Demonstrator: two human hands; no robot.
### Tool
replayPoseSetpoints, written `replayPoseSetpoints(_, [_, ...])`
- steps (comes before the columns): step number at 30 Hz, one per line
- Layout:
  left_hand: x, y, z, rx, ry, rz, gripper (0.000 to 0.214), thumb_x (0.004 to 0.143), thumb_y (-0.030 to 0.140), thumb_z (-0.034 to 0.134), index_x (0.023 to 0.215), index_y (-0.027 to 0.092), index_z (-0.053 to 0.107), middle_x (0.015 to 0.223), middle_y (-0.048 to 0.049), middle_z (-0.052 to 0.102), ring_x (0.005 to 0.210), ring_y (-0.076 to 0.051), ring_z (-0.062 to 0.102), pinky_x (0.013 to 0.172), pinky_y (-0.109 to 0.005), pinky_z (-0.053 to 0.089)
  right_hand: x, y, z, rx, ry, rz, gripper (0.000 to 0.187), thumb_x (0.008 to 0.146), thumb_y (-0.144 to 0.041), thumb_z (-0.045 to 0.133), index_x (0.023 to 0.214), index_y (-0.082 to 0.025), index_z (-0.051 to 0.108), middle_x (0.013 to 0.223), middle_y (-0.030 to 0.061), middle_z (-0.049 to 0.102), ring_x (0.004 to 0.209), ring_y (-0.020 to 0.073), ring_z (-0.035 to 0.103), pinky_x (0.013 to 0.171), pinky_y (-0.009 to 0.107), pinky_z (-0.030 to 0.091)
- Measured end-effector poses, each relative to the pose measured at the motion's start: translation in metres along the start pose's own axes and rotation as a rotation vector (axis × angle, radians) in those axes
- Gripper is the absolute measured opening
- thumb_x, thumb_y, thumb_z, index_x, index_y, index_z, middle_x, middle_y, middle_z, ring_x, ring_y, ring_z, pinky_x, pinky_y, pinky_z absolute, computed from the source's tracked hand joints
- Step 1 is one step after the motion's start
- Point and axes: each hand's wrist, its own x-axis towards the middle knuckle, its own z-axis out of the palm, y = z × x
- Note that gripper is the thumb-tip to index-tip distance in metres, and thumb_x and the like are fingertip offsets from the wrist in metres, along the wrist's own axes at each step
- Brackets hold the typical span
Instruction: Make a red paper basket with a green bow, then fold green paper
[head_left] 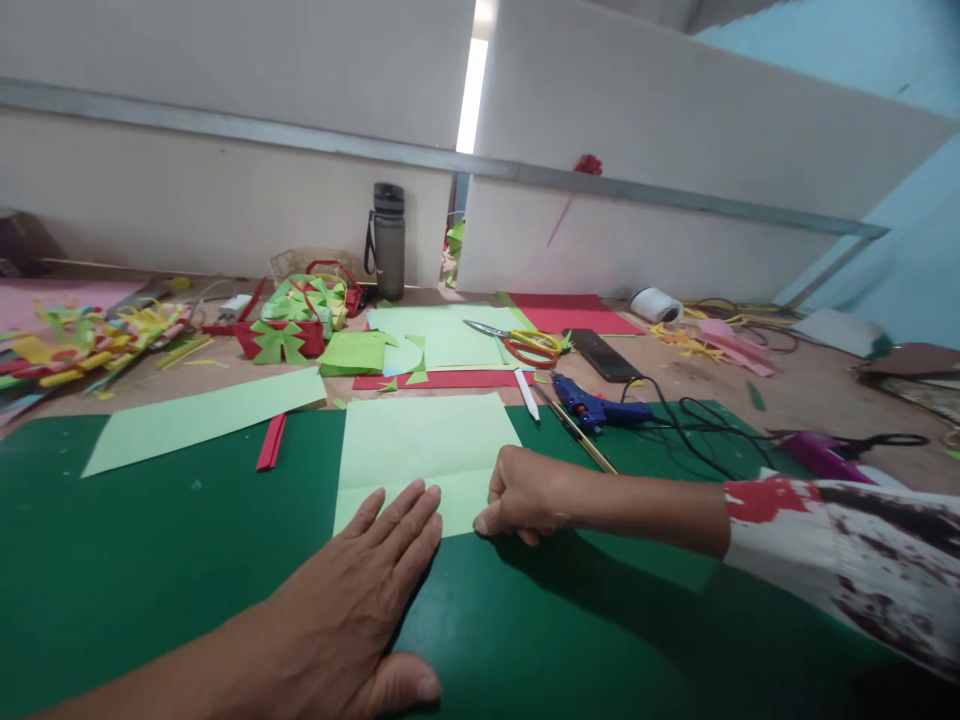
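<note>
A sheet of light green paper [427, 430] lies on the green cutting mat [187, 560], with a crease running across its lower part. Flat on the lower left of the sheet rests my left hand [360, 570], fingers stretched out and thumb apart. My right hand [525, 495] is closed at the sheet's lower right corner, its thumb at the near edge. The curled fingers hide that corner of the paper. Left of the sheet are a long light green paper strip [210, 415] and a small red folded strip [271, 442].
Behind the sheet lie a white pen [527, 397], yellow-handled scissors [529, 345], a phone [606, 356] and a blue glue gun [600, 405] with its cable. A dark bottle [388, 245] stands by the wall. A red paper basket [281, 338] and paper flowers [90, 340] sit left.
</note>
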Motion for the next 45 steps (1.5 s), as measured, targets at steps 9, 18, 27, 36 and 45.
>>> replayPoseSetpoints(9, [0.000,0.000,0.001,0.005,-0.015,-0.018,0.086,0.086,0.063,0.041,0.147,0.019,-0.001,0.151,-0.0125,0.012,0.138,-0.034,0.014,0.110,-0.053,0.022,-0.016,0.045,-0.012,0.038,0.074,0.096,0.030,0.066,-0.031,0.061,0.043,-0.019,0.046,0.037,-0.0038,0.049,0.032,0.0074,0.035,0.033,0.020,0.026])
replayPoseSetpoints(18, [-0.001,0.002,0.003,0.014,-0.056,-0.063,0.083,0.086,0.065,0.039,0.148,0.023,0.003,0.152,-0.0102,0.007,0.140,-0.030,0.008,0.111,-0.051,0.017,-0.026,0.075,-0.022,0.036,0.107,0.081,0.029,0.068,-0.030,0.060,0.045,-0.019,0.046,0.036,-0.0044,0.048,0.032,0.0068,0.035,0.037,0.020,0.027])
replayPoseSetpoints(27, [0.018,-0.012,-0.013,-0.012,-0.147,-0.003,0.063,0.091,0.059,0.036,0.145,0.032,0.022,0.153,-0.0077,0.013,0.140,-0.033,0.007,0.108,-0.061,0.009,-0.039,0.042,-0.015,-0.214,0.359,-0.561,0.022,0.084,-0.027,0.051,0.073,-0.016,0.066,0.061,-0.0005,0.061,0.055,0.0101,0.048,0.053,0.021,0.031])
replayPoseSetpoints(36, [0.039,0.010,-0.035,-0.302,0.197,-0.536,0.036,0.091,0.036,0.038,0.084,0.013,0.065,0.088,-0.0101,0.069,0.084,-0.022,0.065,0.075,-0.033,0.050,-0.008,0.016,0.007,-0.389,0.375,-0.497,0.010,0.078,-0.024,0.060,0.077,-0.020,0.070,0.070,0.0037,0.069,0.064,0.0160,0.059,0.052,0.023,0.027])
replayPoseSetpoints(45, [0.082,-0.005,-0.029,-0.882,-0.378,-0.987,0.031,0.073,0.035,0.061,0.051,0.013,0.057,0.047,-0.0022,0.060,0.038,-0.013,0.055,0.040,-0.022,0.041,0.001,0.025,0.012,-0.418,0.410,-0.519,0.010,0.080,-0.027,0.059,0.079,-0.022,0.068,0.073,0.0048,0.071,0.067,0.0192,0.062,0.050,0.026,0.020])
